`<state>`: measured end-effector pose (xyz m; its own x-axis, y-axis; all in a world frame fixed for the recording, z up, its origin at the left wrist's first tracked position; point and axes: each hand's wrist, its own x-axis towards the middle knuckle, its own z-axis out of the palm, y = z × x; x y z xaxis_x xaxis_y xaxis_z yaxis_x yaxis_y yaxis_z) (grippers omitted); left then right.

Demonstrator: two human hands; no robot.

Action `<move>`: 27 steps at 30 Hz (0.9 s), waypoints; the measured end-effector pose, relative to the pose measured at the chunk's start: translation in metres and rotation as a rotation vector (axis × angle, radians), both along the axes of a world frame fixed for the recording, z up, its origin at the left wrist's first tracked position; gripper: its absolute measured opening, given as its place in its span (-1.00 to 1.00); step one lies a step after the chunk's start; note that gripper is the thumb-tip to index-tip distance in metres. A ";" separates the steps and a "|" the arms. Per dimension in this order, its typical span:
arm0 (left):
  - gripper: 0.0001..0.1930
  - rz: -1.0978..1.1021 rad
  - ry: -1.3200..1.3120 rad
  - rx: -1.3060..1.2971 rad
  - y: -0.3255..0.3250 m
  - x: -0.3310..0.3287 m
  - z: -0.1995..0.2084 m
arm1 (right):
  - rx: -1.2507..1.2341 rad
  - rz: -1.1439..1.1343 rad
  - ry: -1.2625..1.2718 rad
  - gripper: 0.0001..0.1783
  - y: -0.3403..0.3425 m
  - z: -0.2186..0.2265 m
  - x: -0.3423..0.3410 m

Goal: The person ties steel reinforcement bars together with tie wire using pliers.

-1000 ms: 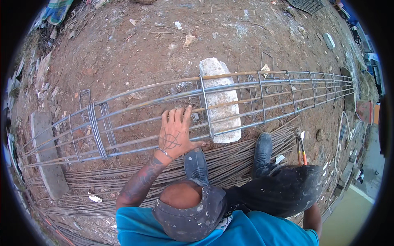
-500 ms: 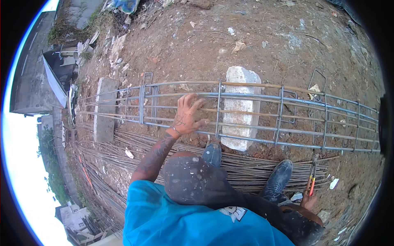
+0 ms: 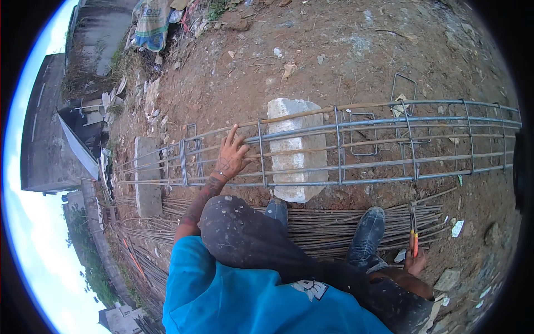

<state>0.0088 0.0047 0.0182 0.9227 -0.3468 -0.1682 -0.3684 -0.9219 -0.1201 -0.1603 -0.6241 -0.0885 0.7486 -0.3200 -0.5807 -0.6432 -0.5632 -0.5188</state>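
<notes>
A long rebar cage [image 3: 311,131] lies across the ground before me, its lengthwise bars held by square stirrups. My left hand [image 3: 231,157] rests on its bars, left of the white block, with fingers apart and one reaching the far bar. Low on the right, my right hand [image 3: 415,263] grips a pair of pincers [image 3: 413,228] by orange and yellow handles. Their metal jaws point at the cage's near bar, below a stirrup [image 3: 410,139]. Whether the jaws touch any wire is too small to tell.
A rough white block [image 3: 297,196] and a grey block [image 3: 148,203] prop up the cage. Loose rods [image 3: 317,234] lie bundled under my boots [image 3: 367,236]. Loose stirrups [image 3: 404,89] lie around the cage. Farther left are a sack [image 3: 151,28] and rubble.
The view has shifted, moving the cage left in the picture. My left hand stays on the bars, its fingers more stretched toward the far bar. The pincers remain in my right hand.
</notes>
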 end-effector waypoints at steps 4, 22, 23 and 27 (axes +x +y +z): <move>-0.45 0.001 -0.027 -0.067 -0.004 0.010 -0.007 | -0.009 0.147 -0.229 -0.83 -0.023 -0.018 -0.025; 0.09 -0.103 0.113 -0.327 -0.303 0.148 -0.025 | -0.343 0.426 -0.313 -0.68 0.005 -0.023 -0.055; 0.10 -0.030 0.141 -0.310 -0.309 0.148 -0.028 | -0.359 0.422 -0.305 -0.68 0.004 -0.014 -0.056; 0.08 -0.059 0.062 -0.336 -0.315 0.146 -0.034 | -0.360 0.421 -0.321 -0.68 0.004 -0.020 -0.064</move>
